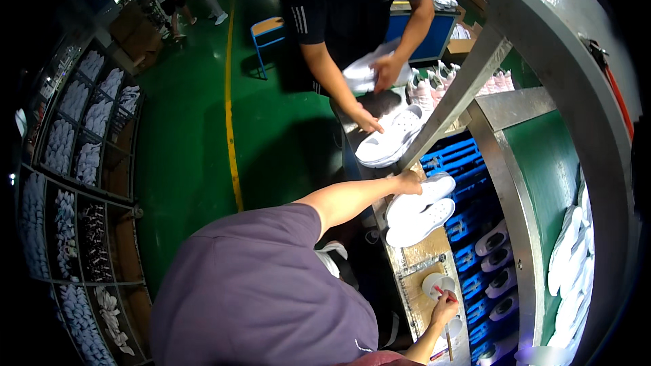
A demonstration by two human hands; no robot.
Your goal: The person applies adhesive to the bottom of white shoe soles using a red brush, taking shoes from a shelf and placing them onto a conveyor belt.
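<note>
Right hand (445, 308) gripped slim red tool (439, 290)

It tilted over a round white cup (429, 287) on the wooden-topped counter (415, 258). The left hand (409, 181) touched a white low-cut shoe (435, 188) at the counter's far edge; whether its fingers gripped, I couldn't tell.

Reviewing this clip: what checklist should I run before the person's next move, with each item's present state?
1. Left hand at the upper white shoe of the pair: ok, touching its end.
2. Left hand's grip firm: cannot tell.
3. Right hand holding the red tool: ok.
4. Red tool clear of the white cup: not ok, it is at the cup's opening.
5. Co-worker's hands away from this pair: ok, they are at other shoes.
</note>
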